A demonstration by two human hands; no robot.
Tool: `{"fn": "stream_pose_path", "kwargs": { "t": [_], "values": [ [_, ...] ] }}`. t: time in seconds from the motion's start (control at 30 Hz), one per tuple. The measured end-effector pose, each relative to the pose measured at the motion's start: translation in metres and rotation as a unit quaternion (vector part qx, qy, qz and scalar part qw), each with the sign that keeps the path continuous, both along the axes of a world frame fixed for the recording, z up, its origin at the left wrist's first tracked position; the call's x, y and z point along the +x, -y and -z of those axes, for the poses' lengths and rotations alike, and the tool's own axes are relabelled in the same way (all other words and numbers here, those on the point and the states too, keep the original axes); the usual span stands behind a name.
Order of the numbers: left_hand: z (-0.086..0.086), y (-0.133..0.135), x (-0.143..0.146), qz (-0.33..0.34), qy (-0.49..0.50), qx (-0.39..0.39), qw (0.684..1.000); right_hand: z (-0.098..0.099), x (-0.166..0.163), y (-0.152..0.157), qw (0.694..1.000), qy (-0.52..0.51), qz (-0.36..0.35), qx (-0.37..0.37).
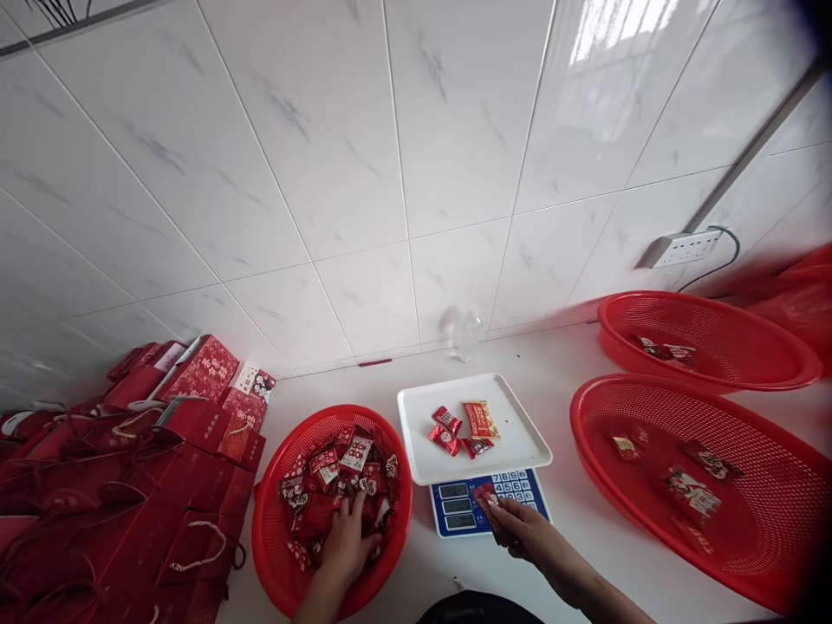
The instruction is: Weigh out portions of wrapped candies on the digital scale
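My left hand reaches into a red plastic basket full of small wrapped candies. Its fingers rest on the red packets, and whether they pinch one is hidden. In front of the scale's keys, my right hand pinches a dark red candy packet between thumb and fingers. Beyond it is a digital scale with a blue panel and a white tray on top. Several red packets and a yellow-and-red packet lie on that tray.
Red gift boxes with rope handles crowd the left side. At right, a near red basket and a far red basket hold a few packets. A clear glass stands by the tiled wall, below a power strip at right.
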State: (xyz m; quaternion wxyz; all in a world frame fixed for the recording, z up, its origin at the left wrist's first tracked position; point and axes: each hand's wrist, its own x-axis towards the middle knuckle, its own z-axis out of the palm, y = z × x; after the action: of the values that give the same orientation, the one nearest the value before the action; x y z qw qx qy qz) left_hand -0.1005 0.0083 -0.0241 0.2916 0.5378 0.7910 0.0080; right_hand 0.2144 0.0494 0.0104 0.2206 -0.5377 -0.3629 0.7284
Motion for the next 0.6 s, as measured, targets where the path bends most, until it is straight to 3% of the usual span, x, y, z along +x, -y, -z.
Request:
{"fn": "stream_pose_path", "kwargs": {
  "t": [0.17,0.3,0.47,0.6],
  "values": [
    [0.014,-0.002,0.002,-0.033,0.089,0.061,0.994,-0.002,-0.007,0.001,1.0,-0.026,-0.014,0.001],
    [0.018,-0.007,-0.001,-0.041,0.116,0.063,0.99,-0.011,-0.013,-0.006,0.999,-0.04,0.011,-0.001],
    [0.013,-0.008,-0.007,-0.055,0.128,0.056,0.989,-0.027,-0.014,-0.028,0.997,-0.038,0.058,0.03],
    [0.0,-0.016,-0.005,-0.061,0.124,0.079,0.987,-0.039,-0.014,-0.046,0.989,-0.051,0.114,0.074]
  ]
}}
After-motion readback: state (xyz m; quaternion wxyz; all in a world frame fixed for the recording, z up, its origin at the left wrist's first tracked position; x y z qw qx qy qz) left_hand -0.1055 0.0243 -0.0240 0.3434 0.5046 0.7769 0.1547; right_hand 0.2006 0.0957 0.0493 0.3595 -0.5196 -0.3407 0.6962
